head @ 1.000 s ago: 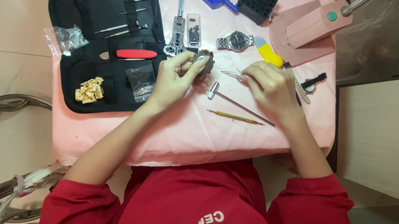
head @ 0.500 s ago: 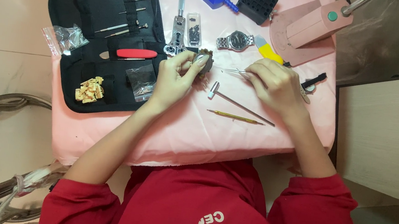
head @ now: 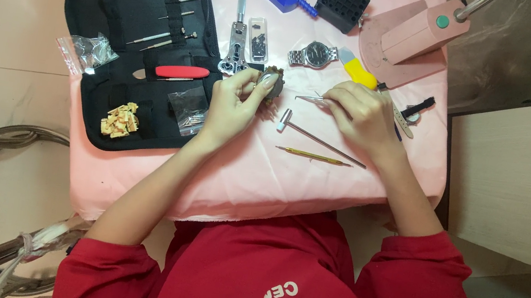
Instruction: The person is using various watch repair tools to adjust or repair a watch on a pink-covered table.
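While pinched, watch case (head: 272, 81) round, dark, metallic.

The scene is seen from a single head-worn camera, directed almost straight down from above the person's chest. The whole pink tabletop (head: 136, 179) is taken in at moderate distance, with floor to the left hand's (head: 233, 106) outer side and a cabinet beyond the right hand (head: 363, 118). No second view is provided.

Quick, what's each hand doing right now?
Left hand: closed on a small round watch part.
Right hand: closed on thin metal tweezers.
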